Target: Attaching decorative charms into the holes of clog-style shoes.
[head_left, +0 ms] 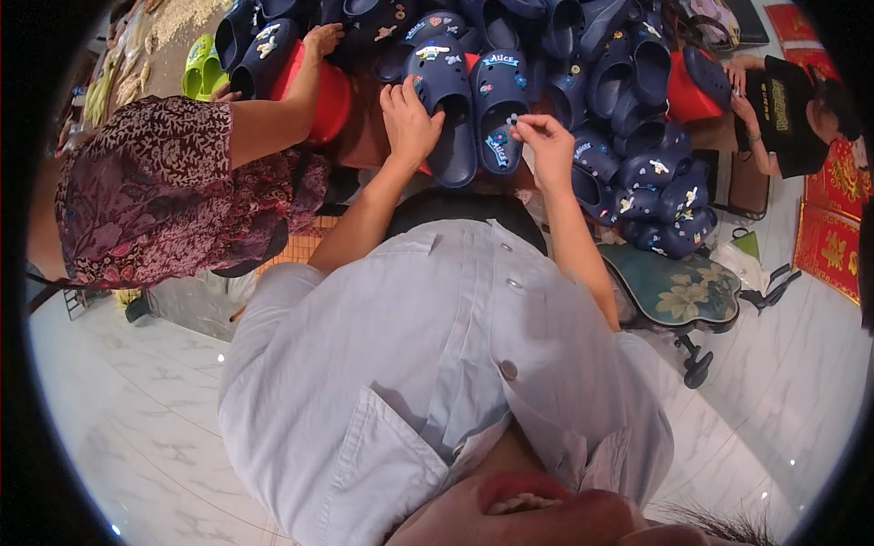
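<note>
Two navy clogs lie side by side in front of me, toes away, with small colourful charms on their uppers. My left hand [411,123] grips the side of the left clog [449,136], its thumb over the foot opening and its fingers along the outer edge. Over the right clog [503,91], my right hand [546,150] pinches a small pale-blue flower charm [513,119] between thumb and fingertips. Inside that clog, on the footbed, lie a blue lettered charm [497,150] and other small charms.
Navy clogs [657,177] are heaped to the right, beside a green floral-seat chair [678,287]. Red stools [319,96] stand under the clogs. Co-workers sit on both sides; the left one's hand [323,38] is near a clog. Lime clogs [202,68] lie far left.
</note>
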Available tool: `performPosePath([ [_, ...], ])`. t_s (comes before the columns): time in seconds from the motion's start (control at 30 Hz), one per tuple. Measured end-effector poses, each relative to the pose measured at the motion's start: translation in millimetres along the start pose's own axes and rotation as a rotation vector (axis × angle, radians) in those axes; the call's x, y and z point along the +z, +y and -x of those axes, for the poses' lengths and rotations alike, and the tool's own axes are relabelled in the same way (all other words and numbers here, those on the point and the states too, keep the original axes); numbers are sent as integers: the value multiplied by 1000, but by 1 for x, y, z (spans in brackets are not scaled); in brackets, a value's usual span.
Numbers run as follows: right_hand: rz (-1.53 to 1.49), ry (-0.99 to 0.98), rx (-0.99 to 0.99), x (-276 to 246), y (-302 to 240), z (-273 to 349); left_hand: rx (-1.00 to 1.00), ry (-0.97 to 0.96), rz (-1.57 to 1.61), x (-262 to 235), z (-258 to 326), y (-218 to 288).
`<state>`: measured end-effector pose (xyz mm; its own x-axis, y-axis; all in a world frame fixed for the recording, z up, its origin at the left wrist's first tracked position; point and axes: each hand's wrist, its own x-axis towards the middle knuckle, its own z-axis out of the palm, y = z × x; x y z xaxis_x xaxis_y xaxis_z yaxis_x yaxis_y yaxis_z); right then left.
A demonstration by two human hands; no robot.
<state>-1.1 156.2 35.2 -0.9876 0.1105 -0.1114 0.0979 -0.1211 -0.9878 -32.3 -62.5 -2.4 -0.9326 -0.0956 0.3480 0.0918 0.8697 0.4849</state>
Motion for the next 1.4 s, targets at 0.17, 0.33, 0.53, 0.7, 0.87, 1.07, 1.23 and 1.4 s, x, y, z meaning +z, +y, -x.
performPosePath([
  [0.17, -198, -34, 43, 9, -7, -25, -78, 5, 47, 10, 2, -4],
  [0.33, -121, -117, -11, 8, -5, -51, -218, -44, 94, 13, 0, 1],
  [0.53, 369, -171, -297, 29, 2, -91, -224, 79, 55, 29, 10, 1],
  [0.7, 604, -255, -544, 47, 12, -118, -288, 83, 51, 42, 13, 1],
  [0.87, 693, -325, -581, 51, 27, -117, -307, 57, 53, 47, 14, -2],
  [1.07, 755, -347, -718, 49, 31, -120, -308, 36, 59, 50, 11, -4],
  [1.23, 741, -339, -725, 44, 38, -118, -307, 20, 82, 57, 9, -6],
  [1.4, 830, -357, -801, 40, 44, -114, -335, -25, 82, 58, 10, -5],
])
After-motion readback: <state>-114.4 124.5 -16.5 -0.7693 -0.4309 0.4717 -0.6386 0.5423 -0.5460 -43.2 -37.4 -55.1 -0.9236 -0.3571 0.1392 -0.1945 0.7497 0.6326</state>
